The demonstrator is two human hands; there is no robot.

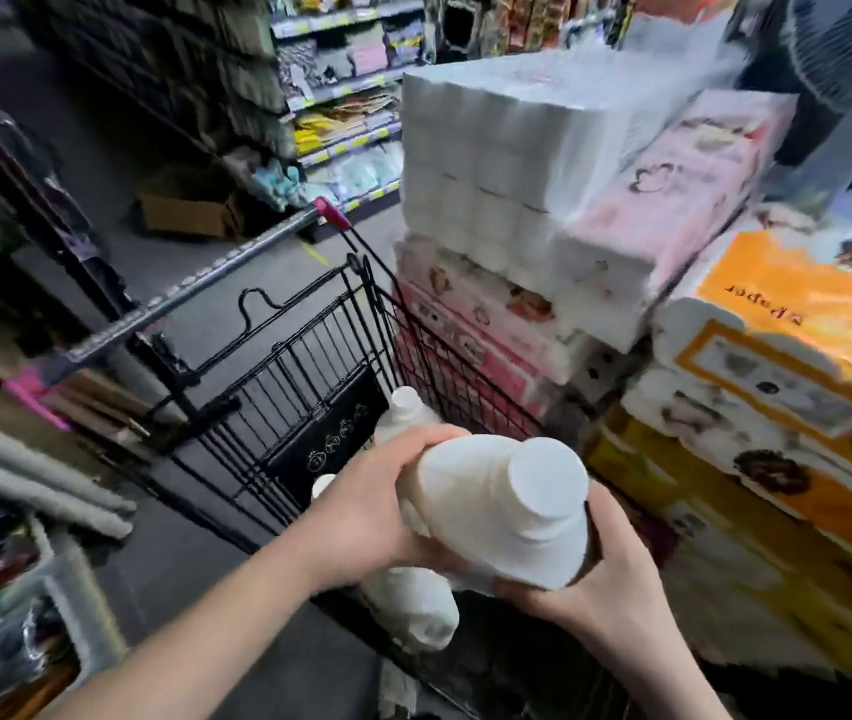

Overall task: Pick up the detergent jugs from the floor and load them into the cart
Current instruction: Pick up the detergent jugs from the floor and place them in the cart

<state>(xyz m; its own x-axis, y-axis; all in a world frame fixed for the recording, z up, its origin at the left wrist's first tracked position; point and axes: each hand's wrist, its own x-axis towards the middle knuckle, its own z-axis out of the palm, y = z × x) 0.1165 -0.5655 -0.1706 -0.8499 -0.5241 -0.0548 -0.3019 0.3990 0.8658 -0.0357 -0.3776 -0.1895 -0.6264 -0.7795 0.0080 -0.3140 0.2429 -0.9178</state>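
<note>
white plastic, four detergent jugs show: one held jug [465,491] lies tilted between both hands, the left hand [367,506] with fingers clamped round its body and the right hand [611,579] with fingers curled up under its capped end. three loaded jugs [413,605] lie inside the one black wire cart [304,366], one just beneath the left fingers, two beyond them. stacked paper packs [517,163] stand right of the right fingers.

white jug [491,511], black cart [309,376] (orange pack [803,324])
</note>
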